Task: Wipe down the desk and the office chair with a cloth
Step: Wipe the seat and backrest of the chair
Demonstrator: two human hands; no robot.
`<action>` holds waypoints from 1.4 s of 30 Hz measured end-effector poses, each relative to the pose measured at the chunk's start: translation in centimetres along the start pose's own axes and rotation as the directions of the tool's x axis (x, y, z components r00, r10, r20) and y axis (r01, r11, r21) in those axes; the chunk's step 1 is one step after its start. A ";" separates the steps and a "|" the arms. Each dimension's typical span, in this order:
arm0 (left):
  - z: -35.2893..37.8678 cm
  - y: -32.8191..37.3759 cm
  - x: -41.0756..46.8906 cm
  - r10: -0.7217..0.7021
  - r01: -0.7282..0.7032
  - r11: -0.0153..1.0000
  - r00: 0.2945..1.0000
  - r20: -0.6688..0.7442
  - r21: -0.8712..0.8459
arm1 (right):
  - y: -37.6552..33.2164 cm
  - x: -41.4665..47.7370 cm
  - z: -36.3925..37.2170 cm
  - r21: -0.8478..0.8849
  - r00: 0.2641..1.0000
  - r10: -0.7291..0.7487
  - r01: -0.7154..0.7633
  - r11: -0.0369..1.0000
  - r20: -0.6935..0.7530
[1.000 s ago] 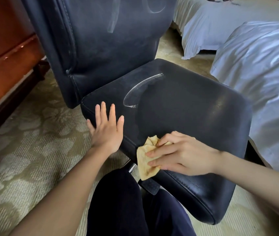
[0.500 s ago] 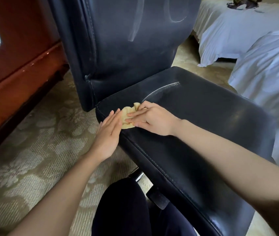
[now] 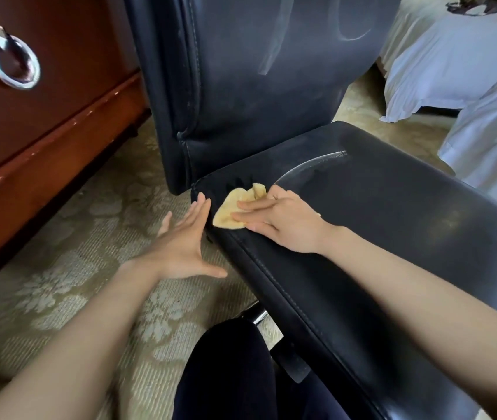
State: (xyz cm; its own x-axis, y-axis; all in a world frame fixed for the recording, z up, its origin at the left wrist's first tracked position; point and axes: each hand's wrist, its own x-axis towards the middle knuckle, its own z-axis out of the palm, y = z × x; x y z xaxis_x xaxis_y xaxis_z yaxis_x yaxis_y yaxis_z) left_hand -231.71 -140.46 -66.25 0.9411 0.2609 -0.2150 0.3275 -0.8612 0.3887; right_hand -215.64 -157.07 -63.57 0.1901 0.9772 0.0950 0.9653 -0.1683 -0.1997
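Right hand (image 3: 283, 221) is pressed flat on the yellow cloth (image 3: 235, 207) at the near-left corner of the black chair seat (image 3: 392, 237). Left hand (image 3: 180, 247) is held open beside the seat's edge, maybe touching it. Flowered carpet (image 3: 59, 268) is spread below; wooden desk (image 3: 44, 116) upper left, white beds (image 3: 453, 71) upper right.

My yellow cloth (image 3: 242, 194) lies crumpled on the black leather office chair (image 3: 392, 225), at the seat corner beside the upright backrest, pressed flat under my right hand (image 3: 283, 221). Pale curved streaks mark seat and backrest. The red-brown desk (image 3: 59, 122) stands alongside.
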 end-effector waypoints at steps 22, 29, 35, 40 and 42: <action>-1.3 -0.8 0.2 0.024 -0.019 0.985 0.999 0.029 -0.169 | -1.4 -0.5 -1.1 -0.218 0.960 -0.241 0.267 0.939 0.141; 0.6 -1.2 -1.5 -0.086 0.065 0.946 0.995 -0.052 -0.318 | -1.0 5.7 0.6 -0.231 0.990 -0.092 0.115 0.966 0.108; -0.1 -1.3 -2.9 -0.102 0.081 0.980 0.989 -0.109 -0.183 | -1.2 10.4 1.3 -0.263 0.984 0.175 -0.158 0.952 0.043; -1.6 -0.8 -2.8 -0.124 0.101 0.986 0.977 -0.174 -0.136 | -1.5 8.7 1.7 -0.205 0.991 0.110 -0.091 0.975 0.081; -2.1 -0.2 -2.2 -0.118 0.099 0.988 0.977 -0.179 -0.115 | -1.5 6.8 1.5 -0.194 0.995 0.049 -0.033 0.980 0.082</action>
State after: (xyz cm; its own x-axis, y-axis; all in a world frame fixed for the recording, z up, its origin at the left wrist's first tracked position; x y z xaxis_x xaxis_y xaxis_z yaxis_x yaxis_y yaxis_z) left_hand -233.68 -139.97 -63.92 0.8954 0.4349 -0.0956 0.4263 -0.7751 0.4664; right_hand -216.03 -149.95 -64.13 0.2221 0.9750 0.0048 0.9750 -0.2220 -0.0099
